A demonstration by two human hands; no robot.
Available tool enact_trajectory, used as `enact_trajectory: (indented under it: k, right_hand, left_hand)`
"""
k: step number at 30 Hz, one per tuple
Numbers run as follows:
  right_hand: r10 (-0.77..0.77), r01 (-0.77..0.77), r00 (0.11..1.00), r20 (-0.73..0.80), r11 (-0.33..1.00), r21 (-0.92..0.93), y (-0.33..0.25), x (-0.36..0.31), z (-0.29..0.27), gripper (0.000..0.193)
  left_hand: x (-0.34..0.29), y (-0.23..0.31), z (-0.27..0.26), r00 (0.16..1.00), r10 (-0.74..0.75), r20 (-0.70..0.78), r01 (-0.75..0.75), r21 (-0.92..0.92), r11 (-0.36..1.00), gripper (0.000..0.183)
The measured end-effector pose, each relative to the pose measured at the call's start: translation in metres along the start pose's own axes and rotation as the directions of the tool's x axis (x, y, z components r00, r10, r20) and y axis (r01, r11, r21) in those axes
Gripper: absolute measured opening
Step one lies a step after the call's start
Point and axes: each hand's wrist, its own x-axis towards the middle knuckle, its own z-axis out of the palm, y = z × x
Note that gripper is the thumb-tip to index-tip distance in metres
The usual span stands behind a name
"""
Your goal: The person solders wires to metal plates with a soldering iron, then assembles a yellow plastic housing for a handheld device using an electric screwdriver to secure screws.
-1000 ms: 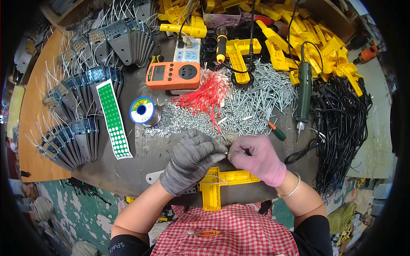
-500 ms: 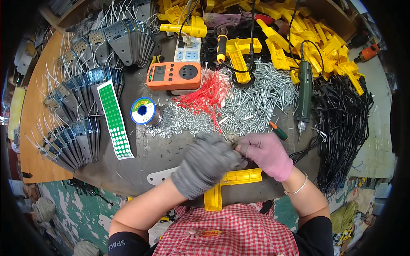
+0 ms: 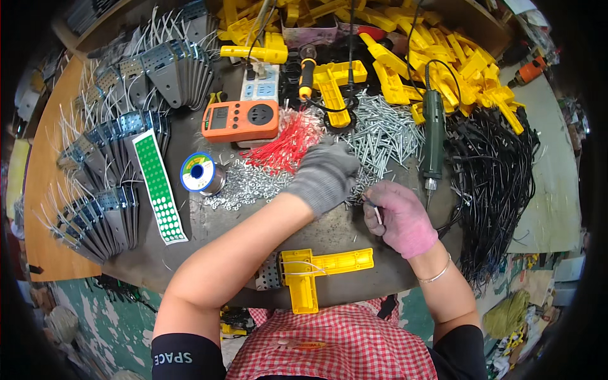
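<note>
My left hand (image 3: 326, 174), in a grey glove, reaches over the edge between a heap of red-leaded parts (image 3: 285, 142) and a pile of silver screws (image 3: 386, 136). Its fingertips are hidden, so what they touch cannot be seen. In a pink and grey glove, my right hand (image 3: 399, 218) is closed on a small thin white piece (image 3: 379, 215) that sticks out from the fingers. Near the front edge of the table lies a yellow T-shaped plastic housing (image 3: 339, 261), open side up. A white wire crosses it, and a perforated metal plate (image 3: 269, 273) meets its left side.
Small nuts (image 3: 244, 183), a solder spool (image 3: 198, 172) and an orange meter (image 3: 240, 120) lie left of centre. Fanned metal plates (image 3: 101, 218) and a green sticker sheet (image 3: 158, 187) are further left. A green electric screwdriver (image 3: 433, 136) and black cables (image 3: 497, 190) stand right.
My left hand has left the right hand and moved away from me to the piles. My right hand has lowered slightly. The metal plate has shifted against the housing.
</note>
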Motion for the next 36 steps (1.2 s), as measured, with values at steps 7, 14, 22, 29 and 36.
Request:
enact_trajectory:
  k: [7, 14, 22, 29, 36]
  right_hand:
    - [-0.002, 0.03, 0.991, 0.13, 0.978, -0.207, 0.001, 0.004, 0.021, 0.014]
    - [-0.058, 0.145, 0.974, 0.217, 0.899, -0.413, 0.01, 0.009, 0.028, 0.012]
    - [-0.102, 0.193, 0.968, 0.23, 0.887, -0.42, 0.006, 0.003, 0.031, 0.01]
    - [-0.118, 0.249, 0.954, 0.277, 0.826, -0.505, 0.006, 0.001, 0.032, 0.008]
    - [0.147, 0.084, 0.915, 0.375, 0.84, -0.536, -0.008, -0.004, 0.029, 0.028]
  left_hand:
    - [-0.074, 0.006, -0.007, 0.932, -0.158, -0.327, 0.015, -0.398, 0.917, 0.018]
    - [-0.095, 0.007, -0.012, 0.884, 0.218, -0.413, -0.182, 0.125, 0.975, 0.031]
    - [-0.108, 0.001, -0.012, 0.883, 0.0, -0.469, -0.095, -0.179, 0.979, 0.026]
    - [-0.108, -0.002, -0.015, 0.884, 0.09, -0.459, -0.196, -0.188, 0.962, 0.026]
    - [-0.122, 0.004, -0.007, 0.931, 0.053, -0.36, -0.15, -0.245, 0.958, 0.024]
